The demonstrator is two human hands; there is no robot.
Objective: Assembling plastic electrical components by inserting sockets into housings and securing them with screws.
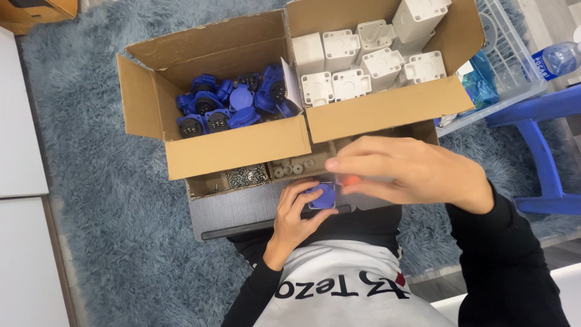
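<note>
The left hand (296, 212) has its grip clamped on a blue socket (321, 195) just below the cardboard box (236, 148). The right hand (411, 169) pinches an orange-handled tool (349, 180) just above the socket.

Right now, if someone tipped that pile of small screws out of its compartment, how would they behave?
The screws are a loose heap of small shiny pieces, so they would probably scatter and roll. They look metal, so likely heavy for their size, and easily lost in the shaggy rug.
</note>
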